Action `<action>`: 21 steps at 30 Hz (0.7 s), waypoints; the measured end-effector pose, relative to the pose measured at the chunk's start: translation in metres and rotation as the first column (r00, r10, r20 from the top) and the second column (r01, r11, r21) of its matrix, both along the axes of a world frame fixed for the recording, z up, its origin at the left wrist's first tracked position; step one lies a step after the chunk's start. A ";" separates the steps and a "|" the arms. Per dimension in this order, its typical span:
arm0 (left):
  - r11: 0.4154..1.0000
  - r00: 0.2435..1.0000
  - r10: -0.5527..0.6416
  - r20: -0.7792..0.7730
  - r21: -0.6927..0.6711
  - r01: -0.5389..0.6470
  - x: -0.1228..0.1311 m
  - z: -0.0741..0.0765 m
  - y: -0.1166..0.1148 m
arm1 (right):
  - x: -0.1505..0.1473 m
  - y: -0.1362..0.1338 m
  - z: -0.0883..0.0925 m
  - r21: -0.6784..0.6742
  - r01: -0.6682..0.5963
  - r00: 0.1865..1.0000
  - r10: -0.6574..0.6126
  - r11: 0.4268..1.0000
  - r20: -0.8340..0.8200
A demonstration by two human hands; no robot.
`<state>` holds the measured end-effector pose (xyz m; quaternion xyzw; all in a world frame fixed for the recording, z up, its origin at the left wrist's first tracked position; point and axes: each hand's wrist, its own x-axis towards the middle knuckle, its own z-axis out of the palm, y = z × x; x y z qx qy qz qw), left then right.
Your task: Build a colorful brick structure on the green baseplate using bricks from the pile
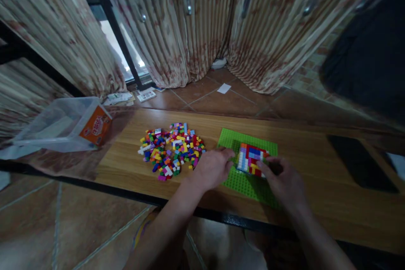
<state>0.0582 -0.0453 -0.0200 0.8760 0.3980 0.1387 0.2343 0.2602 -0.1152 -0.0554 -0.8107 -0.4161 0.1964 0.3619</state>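
Observation:
A green studded baseplate [243,185] lies on the wooden table, and a multicoloured block of toy building bricks [251,158] sits over it. My right hand [286,179] grips the right side of this block, with the thumb on its near right part. Just left of the block is my left hand [213,166], its fingers bent and drawn together above the plate's left edge. Whatever may be between those fingertips is too small to make out. Farther left, loose toy bricks [174,147] of many colours are spread in a pile.
A clear plastic bin [60,126] with an orange label stands at the table's left end. Toward the right lies a flat black object [360,162]. The table's dark front edge [230,217] runs beneath my forearms. Patterned curtains [186,33] hang beyond the table.

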 end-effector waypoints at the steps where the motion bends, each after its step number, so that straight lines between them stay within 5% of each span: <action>1: 1.000 1.000 0.019 0.012 -0.002 -0.019 -0.003 0.001 0.002 | 0.000 0.000 0.001 -0.004 -0.006 1.000 0.006 1.000 -0.015; 6: 0.985 0.984 0.174 0.026 -0.015 -0.174 -0.045 0.007 0.027 | -0.001 0.001 0.008 0.009 0.072 0.995 -0.071 0.997 -0.076; 12: 0.902 0.892 0.428 -0.145 0.003 -0.433 -0.108 0.013 0.046 | -0.004 0.005 0.008 0.068 0.109 0.991 -0.103 0.992 -0.087; 21: 0.904 0.883 0.427 -0.193 0.077 -0.420 -0.101 0.006 0.040 | -0.003 0.009 0.005 0.119 0.173 0.972 -0.150 0.978 -0.183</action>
